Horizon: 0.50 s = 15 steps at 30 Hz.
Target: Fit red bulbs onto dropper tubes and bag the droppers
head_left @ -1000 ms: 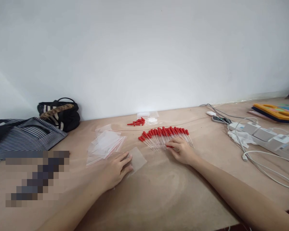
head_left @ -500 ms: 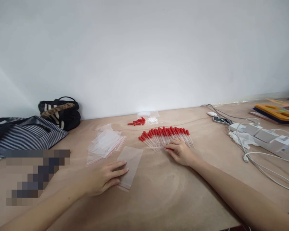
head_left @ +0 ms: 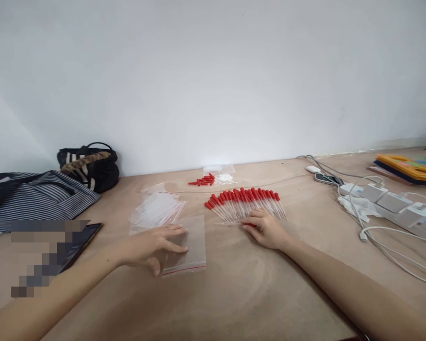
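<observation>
My left hand (head_left: 159, 246) has its fingers apart, the fingertips resting on a clear zip bag (head_left: 193, 246) with a red line along its near edge. Behind that hand lies a loose pile of similar clear bags (head_left: 156, 208). At the near side of a fanned row of red-topped clear droppers (head_left: 246, 195), my right hand (head_left: 264, 227) is closed on the red end of one dropper (head_left: 227, 223), whose clear stem points left. Loose red caps (head_left: 204, 180) lie farther back, beside a clear bag of thin clear tubes (head_left: 225, 175).
A striped bag (head_left: 46, 196) and a black bag (head_left: 99, 168) sit at the left, near a dark phone (head_left: 81, 244). At the right are a power strip with white chargers (head_left: 394, 201), looping cables and a yellow-and-blue tray (head_left: 412, 170).
The single zip bag has turned so its red edge faces nearer to me. My left hand's fingers have spread, with the thumb moved off the bag. My right hand has barely moved.
</observation>
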Available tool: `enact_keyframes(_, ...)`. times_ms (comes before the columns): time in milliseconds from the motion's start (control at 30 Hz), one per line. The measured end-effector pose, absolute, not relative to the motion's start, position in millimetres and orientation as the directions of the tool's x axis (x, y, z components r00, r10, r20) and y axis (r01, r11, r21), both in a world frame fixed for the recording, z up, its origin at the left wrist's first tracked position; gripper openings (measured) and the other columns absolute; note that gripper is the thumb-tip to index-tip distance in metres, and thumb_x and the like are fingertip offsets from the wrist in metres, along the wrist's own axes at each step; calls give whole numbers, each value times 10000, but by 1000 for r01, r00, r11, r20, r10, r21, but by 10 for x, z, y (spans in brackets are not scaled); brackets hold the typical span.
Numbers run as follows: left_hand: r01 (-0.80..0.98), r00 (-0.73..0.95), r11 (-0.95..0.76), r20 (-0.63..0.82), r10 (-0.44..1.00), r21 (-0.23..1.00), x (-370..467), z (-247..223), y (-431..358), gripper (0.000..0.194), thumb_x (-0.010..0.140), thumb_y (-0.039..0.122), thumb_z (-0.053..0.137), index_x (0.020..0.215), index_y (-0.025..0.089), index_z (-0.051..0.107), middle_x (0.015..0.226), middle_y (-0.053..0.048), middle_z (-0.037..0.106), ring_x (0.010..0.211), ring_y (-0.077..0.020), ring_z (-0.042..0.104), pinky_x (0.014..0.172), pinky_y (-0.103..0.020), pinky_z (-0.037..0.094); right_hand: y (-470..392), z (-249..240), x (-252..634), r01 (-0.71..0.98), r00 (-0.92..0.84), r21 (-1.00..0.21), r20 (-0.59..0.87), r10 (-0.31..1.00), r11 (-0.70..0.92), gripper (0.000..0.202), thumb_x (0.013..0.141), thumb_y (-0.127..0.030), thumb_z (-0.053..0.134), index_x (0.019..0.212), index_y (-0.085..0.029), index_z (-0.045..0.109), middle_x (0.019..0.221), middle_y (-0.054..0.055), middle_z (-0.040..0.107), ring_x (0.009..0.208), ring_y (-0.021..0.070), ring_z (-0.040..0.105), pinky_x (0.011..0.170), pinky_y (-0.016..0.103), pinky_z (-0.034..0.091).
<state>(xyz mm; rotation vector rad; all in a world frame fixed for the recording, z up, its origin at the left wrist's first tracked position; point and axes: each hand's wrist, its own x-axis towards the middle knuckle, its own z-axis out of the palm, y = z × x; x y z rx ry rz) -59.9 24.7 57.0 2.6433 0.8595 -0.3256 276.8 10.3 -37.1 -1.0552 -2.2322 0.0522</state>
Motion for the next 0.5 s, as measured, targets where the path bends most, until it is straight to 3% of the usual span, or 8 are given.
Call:
enact_keyframes(100, 579, 815, -782, -215, 539, 233, -588, 339, 181, 438, 768, 380, 565, 1195, 383, 465, 1367, -23, 366, 1244, -287, 317, 989, -491, 262, 104, -371, 2766, 677, -451, -296, 556, 698, 673, 161, 801, -190, 508, 893, -202, 639, 766, 45, 611, 722, 161, 537, 687, 312, 393)
enact_keyframes(200, 709, 705, -701, -45, 708, 84, -337, 63, -57, 390, 854, 369, 417, 1242, 332, 429, 1337, -51, 411, 1169, -256, 423, 949, -450, 340, 106, -372, 2774, 675, -452, -300, 554, 699, 674, 164, 801, -192, 507, 900, -199, 637, 763, 47, 611, 720, 162, 535, 684, 312, 394)
enact_keyframes(267, 809, 587, -587, 74, 806, -30, -98, -46, -247, 390, 872, 327, 360, 1222, 209, 484, 1250, -133, 491, 1045, -273, 509, 880, -444, 399, 109, -372, 2782, 672, -455, -306, 548, 702, 674, 165, 797, -187, 510, 904, -197, 635, 774, 46, 614, 728, 163, 534, 688, 313, 394)
enact_keyframes(367, 869, 492, -481, 92, 866, -120, 186, -33, -406, 360, 851, 317, 396, 1126, 153, 563, 951, -146, 630, 874, -288, 564, 728, -435, 456, 117, -372, 2800, 672, -459, -310, 538, 707, 672, 166, 798, -192, 508, 905, -194, 635, 786, 49, 615, 738, 165, 531, 690, 313, 397)
enact_keyframes(433, 866, 499, -491, 100, 861, -94, 247, 44, -367, 354, 838, 370, 424, 1057, 152, 596, 859, -127, 638, 839, -284, 568, 739, -447, 441, 116, -365, 2820, 673, -461, -311, 533, 709, 671, 176, 806, -198, 496, 913, -192, 635, 766, 51, 612, 730, 166, 527, 682, 313, 399)
enact_keyframes(500, 777, 622, -628, 93, 777, 49, 207, 107, -236, 398, 820, 425, 451, 1126, 188, 543, 1037, -111, 606, 976, -273, 528, 834, -435, 411, 103, -348, 2847, 670, -467, -311, 530, 708, 674, 189, 812, -200, 483, 923, -190, 636, 752, 53, 610, 721, 167, 524, 672, 314, 402)
